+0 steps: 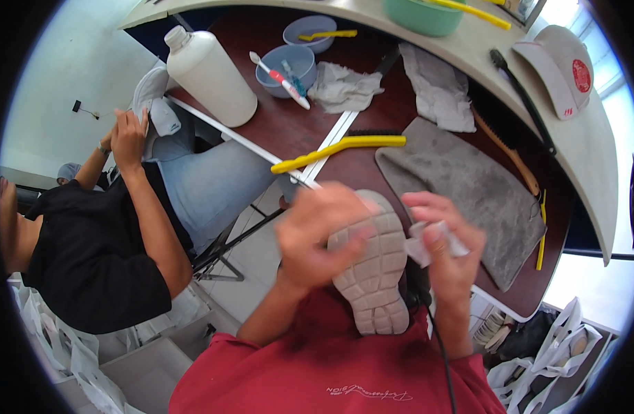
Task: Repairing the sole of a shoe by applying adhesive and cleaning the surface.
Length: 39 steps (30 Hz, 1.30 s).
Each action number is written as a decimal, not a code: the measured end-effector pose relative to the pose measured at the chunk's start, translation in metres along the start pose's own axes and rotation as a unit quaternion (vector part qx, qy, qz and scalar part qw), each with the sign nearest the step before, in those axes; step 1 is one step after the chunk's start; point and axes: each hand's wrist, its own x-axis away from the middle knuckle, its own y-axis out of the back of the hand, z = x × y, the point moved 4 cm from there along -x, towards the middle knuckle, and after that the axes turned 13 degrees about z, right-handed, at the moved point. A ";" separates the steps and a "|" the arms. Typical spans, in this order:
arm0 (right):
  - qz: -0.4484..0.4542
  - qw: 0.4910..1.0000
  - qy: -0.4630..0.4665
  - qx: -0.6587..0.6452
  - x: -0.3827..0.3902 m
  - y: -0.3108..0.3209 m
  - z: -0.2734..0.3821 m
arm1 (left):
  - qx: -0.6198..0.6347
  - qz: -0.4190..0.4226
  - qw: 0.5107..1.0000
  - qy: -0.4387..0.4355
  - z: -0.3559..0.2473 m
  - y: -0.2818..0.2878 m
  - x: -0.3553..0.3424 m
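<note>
A shoe (375,272) is upright in front of my chest, its pale segmented sole facing me. My left hand (313,238) is smeared by motion at the sole's upper left side, its thumb area overlapping the sole; whether it grips the shoe cannot be made out. On the other side, my right hand (448,238) pinches a crumpled white wipe (438,241) between thumb and fingers, close to the sole's right edge. The shoe's upper is mostly hidden behind the sole.
A yellow-handled brush (344,148) lies just beyond the shoe, near a grey cloth (462,186). Farther back are a white jug (213,79), blue bowls (289,69), a toothbrush (279,79) and a cap (558,69). At left, a person (103,241) handles a white shoe.
</note>
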 end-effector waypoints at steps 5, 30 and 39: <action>-0.047 0.997 -0.059 -0.029 -0.001 0.038 -0.008 | -0.039 -0.327 0.939 0.102 0.085 0.086 -0.008; -0.035 0.997 -0.064 -0.033 -0.029 0.057 -0.034 | -0.323 -0.069 0.943 -0.045 0.113 0.093 -0.064; -0.032 0.997 -0.066 0.037 -0.057 0.039 -0.038 | -0.446 0.024 0.883 -0.143 0.085 0.063 -0.077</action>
